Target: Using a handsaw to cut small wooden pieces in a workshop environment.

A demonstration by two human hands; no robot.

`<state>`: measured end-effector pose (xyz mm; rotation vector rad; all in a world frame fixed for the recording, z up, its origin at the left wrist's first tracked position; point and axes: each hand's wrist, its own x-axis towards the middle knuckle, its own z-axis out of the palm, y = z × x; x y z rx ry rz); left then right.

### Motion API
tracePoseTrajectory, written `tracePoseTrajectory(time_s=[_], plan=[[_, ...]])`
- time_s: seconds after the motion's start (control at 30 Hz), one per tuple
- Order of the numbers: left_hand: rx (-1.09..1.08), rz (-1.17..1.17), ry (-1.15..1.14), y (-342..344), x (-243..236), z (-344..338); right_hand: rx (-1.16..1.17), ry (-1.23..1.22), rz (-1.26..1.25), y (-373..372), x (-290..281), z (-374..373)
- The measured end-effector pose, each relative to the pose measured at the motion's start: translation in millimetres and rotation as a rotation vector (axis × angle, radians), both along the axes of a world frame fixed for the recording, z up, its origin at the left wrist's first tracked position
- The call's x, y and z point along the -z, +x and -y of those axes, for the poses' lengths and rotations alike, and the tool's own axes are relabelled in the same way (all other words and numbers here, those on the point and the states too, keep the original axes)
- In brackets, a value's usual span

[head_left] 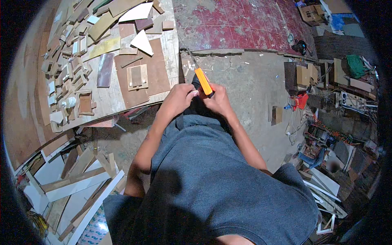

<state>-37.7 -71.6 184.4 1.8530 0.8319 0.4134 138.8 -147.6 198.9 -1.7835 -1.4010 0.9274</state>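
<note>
In front of my body, both my hands are close together above my dark-clothed lap. My right hand (218, 100) is closed round a tool with a flat orange handle (203, 81) and a black lower end. A thin dark strip like a blade runs up and left from its top. It slants over the floor beside the bench corner. My left hand (178, 99) is closed in a pinch just left of the handle. Something small and pale shows at its fingertips, too small to name.
The workbench (108, 98) on the left bears many wood offcuts, a brown board (159, 69) and a small wooden frame (137, 76). Scrap boards (77, 179) lean at lower left. Cables, a red tool (301, 100) and boxes clutter the right. A red tiled floor (245, 24) stretches ahead.
</note>
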Motion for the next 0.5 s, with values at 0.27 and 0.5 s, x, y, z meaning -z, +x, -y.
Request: tracePoseTrajectory(time_s=[0.27,0.5], plan=[[0.031,-0.044,0.153,5.6,8.4,6.1,-0.145,-0.058,0.157,7.4,7.9,1.4],[0.069,-0.045,0.080,11.3,-0.5,6.1,-0.156,-0.051,0.113,15.4,12.2,8.1]])
